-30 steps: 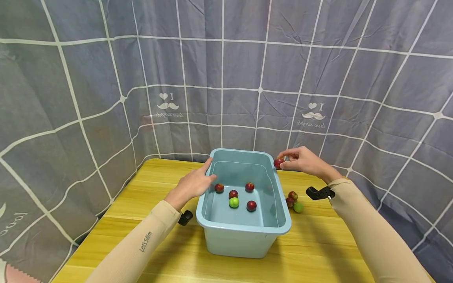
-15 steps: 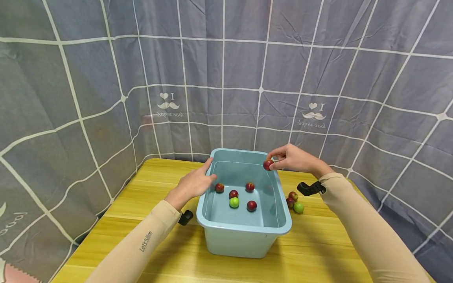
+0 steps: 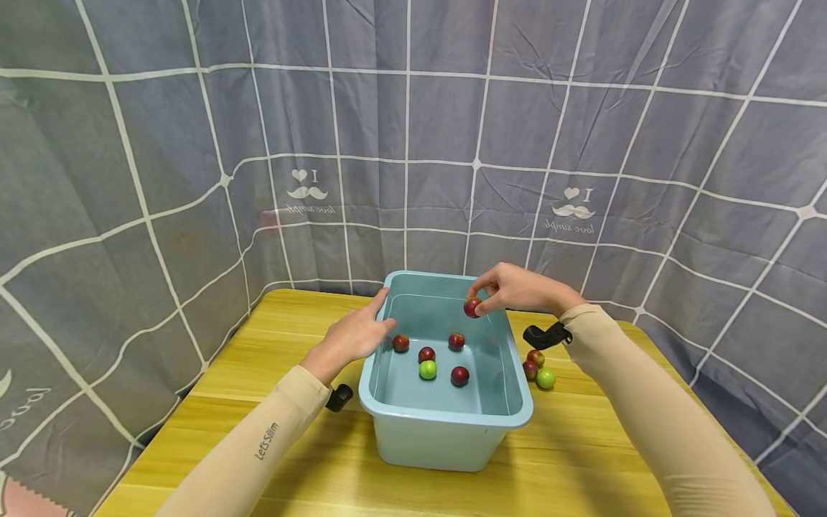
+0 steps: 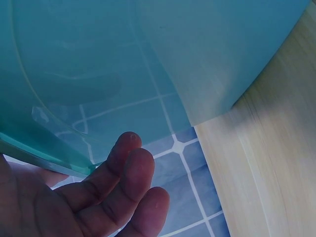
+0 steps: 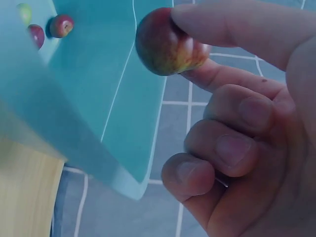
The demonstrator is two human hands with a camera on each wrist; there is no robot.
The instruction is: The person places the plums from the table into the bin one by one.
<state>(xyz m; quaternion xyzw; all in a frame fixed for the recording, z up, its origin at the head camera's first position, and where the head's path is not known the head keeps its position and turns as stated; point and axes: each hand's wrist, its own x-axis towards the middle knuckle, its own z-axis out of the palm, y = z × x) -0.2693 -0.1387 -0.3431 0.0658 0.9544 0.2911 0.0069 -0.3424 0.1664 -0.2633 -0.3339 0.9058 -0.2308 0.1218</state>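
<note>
My right hand (image 3: 481,299) pinches a small red fruit (image 3: 473,306) between thumb and fingertips, in the air over the far right part of a light blue plastic tub (image 3: 446,420). The right wrist view shows that fruit (image 5: 165,44) close up, with the other fingers (image 5: 237,113) curled below it. Inside the tub lie several red fruits (image 3: 459,375) and one green fruit (image 3: 427,370). My left hand (image 3: 386,310) rests against the tub's left rim near the far corner. Its fingers (image 4: 126,177) lie relaxed beside the tub wall (image 4: 148,59).
The tub stands on a yellow wooden table (image 3: 310,316). Two red fruits (image 3: 532,362) and a green one (image 3: 545,378) lie on the table just right of the tub. A grey checked curtain (image 3: 413,143) hangs close behind the table and at both sides.
My right hand has carried the red fruit leftward, from outside the tub's right rim to over its inside. The left hand and the tub have stayed put.
</note>
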